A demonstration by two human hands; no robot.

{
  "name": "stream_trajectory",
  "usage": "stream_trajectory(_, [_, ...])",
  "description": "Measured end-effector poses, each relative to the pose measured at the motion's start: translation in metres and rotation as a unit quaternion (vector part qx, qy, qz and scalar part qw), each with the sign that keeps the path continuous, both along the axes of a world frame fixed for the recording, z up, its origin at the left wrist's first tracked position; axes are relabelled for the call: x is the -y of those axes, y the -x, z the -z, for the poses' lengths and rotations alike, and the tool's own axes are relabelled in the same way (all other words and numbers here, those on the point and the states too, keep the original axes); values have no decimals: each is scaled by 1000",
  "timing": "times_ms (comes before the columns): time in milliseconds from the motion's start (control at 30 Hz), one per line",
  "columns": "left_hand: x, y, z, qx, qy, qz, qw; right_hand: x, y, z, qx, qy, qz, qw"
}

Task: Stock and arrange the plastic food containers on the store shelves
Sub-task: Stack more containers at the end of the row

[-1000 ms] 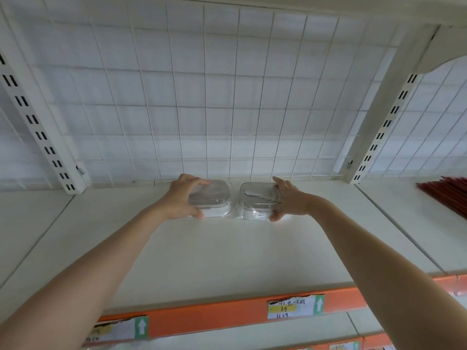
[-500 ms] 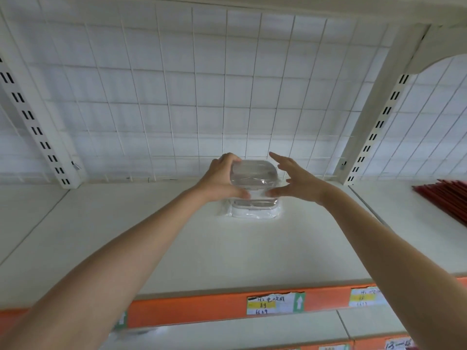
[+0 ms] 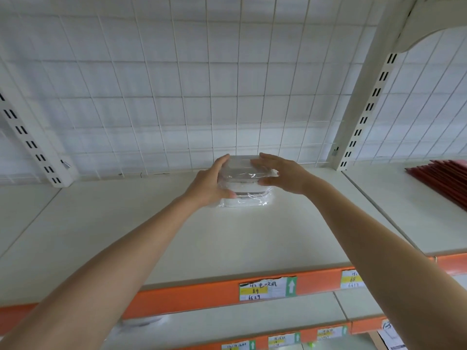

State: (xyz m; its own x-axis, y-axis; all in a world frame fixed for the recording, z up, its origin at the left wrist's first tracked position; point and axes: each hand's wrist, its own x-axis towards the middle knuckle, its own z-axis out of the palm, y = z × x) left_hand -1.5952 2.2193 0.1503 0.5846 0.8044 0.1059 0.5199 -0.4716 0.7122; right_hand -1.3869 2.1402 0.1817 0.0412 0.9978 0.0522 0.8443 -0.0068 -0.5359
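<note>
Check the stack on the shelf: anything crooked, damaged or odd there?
Nothing much. The top container sits roughly square on the bottom container, held by the left hand and right hand. Only the price label edge looks torn.

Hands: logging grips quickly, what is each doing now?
Left hand: grips the clear wrapped plastic top container.
Right hand: fingers straight, touching the same container.

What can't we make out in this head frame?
- Top container, head view: its sides are covered by the left hand and right hand.
- Bottom container: plastic wrap glare hides what is inside it.
- Price label: handwriting too small.
- Red items: cut off by right edge.
</note>
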Motion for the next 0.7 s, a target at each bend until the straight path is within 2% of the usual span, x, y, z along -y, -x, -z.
stream_trajectory(267, [-4, -1, 4, -21, 5, -29, 999, -4, 1, -6, 12, 15, -11, 1000])
stream_trajectory(400, [-7, -1, 5, 2, 38, -56, 998, -7, 1, -6, 23, 12, -10, 1000])
stream_trajectory(533, [-5, -7, 1, -47, 8, -67, 997, -10, 5, -5, 98, 4, -9, 995])
stream_trajectory(700, [6, -9, -5, -137, -94, -110, 980, -7, 19, 3, 259, -106, 14, 960])
